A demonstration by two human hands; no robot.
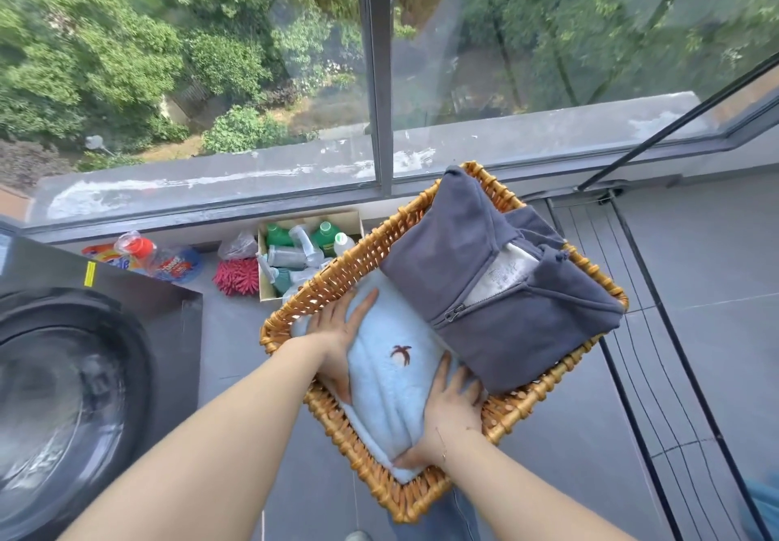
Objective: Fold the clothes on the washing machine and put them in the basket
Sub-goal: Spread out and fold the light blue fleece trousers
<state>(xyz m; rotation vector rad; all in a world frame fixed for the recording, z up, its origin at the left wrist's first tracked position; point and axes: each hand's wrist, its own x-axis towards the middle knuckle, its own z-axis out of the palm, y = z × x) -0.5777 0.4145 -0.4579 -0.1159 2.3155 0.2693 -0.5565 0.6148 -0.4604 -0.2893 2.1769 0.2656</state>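
A wicker basket stands on the floor by the window. In its far half lies a folded grey zip hoodie. A folded light blue towel with a small brown embroidered mark fills the near half. My left hand lies flat along the towel's left side, fingers straight. At the towel's near right corner, my right hand holds the edge with its fingers tucked under the fold. The washing machine is at the left; its top is out of view.
A cardboard box of cleaning bottles, a red mop head and detergent bags sit on the floor against the window. A black drying-rack bar crosses at the right. Grey tiled floor lies to the right of the basket.
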